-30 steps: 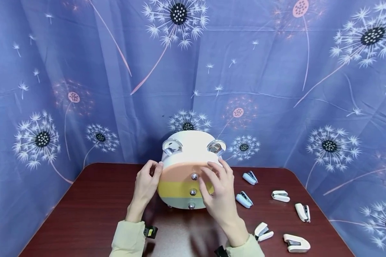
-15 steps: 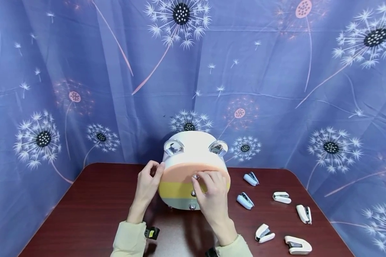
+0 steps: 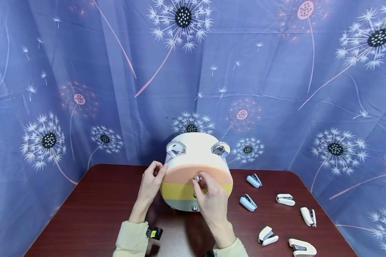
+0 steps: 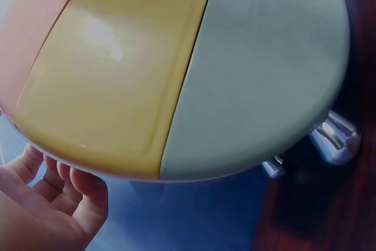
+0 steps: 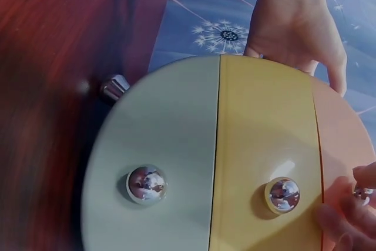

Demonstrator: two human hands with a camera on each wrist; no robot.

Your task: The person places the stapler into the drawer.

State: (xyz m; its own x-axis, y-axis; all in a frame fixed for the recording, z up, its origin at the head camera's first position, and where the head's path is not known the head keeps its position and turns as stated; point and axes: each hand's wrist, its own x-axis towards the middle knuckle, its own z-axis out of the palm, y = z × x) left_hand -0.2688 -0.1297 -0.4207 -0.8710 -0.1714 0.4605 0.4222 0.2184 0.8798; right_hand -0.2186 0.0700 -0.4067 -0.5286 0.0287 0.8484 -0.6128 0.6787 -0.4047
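A small rounded drawer cabinet (image 3: 197, 146) stands on the table, white on top with two chrome eye-like domes. Its front has peach, yellow (image 5: 264, 121) and grey-green (image 4: 258, 74) drawers, each with a round chrome knob. My right hand (image 3: 212, 203) pinches the peach drawer's knob (image 3: 197, 178) between thumb and fingers. That drawer sits level with the front. At the cabinet's left side, my left hand (image 3: 149, 184) rests its bent fingertips against the edge; the left wrist view shows these fingers (image 4: 88, 183) right at the rim.
To the right lie several mini staplers: two light blue, one (image 3: 254, 180) behind the other (image 3: 248, 202), and white ones, including one near the front (image 3: 268, 236) and one by the right edge (image 3: 308, 216). A blue dandelion-print curtain (image 3: 167, 71) hangs behind the dark red table (image 3: 109, 203).
My right hand has moved left and inward from beside the peach drawer's knob, and its fingers have closed on it. My left hand has stayed at the cabinet's side.
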